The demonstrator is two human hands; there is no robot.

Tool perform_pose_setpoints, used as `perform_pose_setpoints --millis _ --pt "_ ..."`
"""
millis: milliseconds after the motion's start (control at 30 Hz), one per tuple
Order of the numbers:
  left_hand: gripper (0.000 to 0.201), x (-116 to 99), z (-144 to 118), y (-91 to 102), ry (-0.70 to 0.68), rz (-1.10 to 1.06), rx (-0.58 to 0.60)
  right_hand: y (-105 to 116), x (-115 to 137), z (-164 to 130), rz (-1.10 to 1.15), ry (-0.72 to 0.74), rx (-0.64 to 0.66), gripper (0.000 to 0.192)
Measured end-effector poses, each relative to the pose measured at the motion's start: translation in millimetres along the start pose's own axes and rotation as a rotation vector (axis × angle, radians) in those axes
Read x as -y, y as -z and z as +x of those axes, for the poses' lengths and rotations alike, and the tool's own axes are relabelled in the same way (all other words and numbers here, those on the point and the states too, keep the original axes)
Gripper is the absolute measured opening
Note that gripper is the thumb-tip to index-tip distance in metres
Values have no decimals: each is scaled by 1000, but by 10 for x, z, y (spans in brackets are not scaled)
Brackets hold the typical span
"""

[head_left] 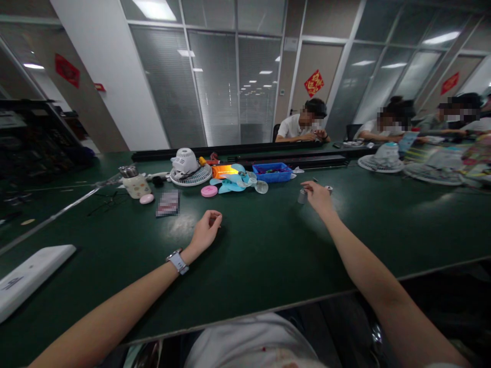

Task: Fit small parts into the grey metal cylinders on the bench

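Small metal cylinder (302,196) stands upright on the green worktop (268,255), touching the fingertips of the right hand (318,197), whose fingers are loosely curled over it. A second small metal part (329,189) lies just beside that hand. Left hand (206,231) rests on the worktop well apart from the cylinder, loosely closed, holding nothing visible; a watch (177,261) sits on its wrist. Farther back lie a blue tray (273,172), light-blue fan blades (233,181), a white fan grille (190,168) and a pink disc (209,191).

Blurred card (168,203) — unreadable, white panel (30,276) cut off at left edge
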State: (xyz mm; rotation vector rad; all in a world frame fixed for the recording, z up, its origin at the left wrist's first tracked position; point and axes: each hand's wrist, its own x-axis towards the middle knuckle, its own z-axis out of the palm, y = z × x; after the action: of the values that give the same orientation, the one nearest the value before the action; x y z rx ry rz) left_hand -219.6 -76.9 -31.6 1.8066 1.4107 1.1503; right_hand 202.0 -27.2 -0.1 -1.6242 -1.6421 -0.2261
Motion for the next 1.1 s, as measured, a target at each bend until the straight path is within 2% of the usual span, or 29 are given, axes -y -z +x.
perform_pose_setpoints --millis 233,400,767,967,1100 --pt "33 11 3 0 -14 3 0 -57 -5 -11 48 -2 -50 32" --pt "30 38 16 -13 -24 9 -8 -80 -34 -6 28 -14 -23 30" --pt "31 19 6 -12 -19 -21 -5 -168 -102 7 229 -93 -116 27" --pt "32 59 17 -15 -31 -18 1 -172 -160 -6 167 -110 -101 22" --pt "31 61 14 -14 -31 -12 -4 -200 -166 -32 216 -154 -105 32"
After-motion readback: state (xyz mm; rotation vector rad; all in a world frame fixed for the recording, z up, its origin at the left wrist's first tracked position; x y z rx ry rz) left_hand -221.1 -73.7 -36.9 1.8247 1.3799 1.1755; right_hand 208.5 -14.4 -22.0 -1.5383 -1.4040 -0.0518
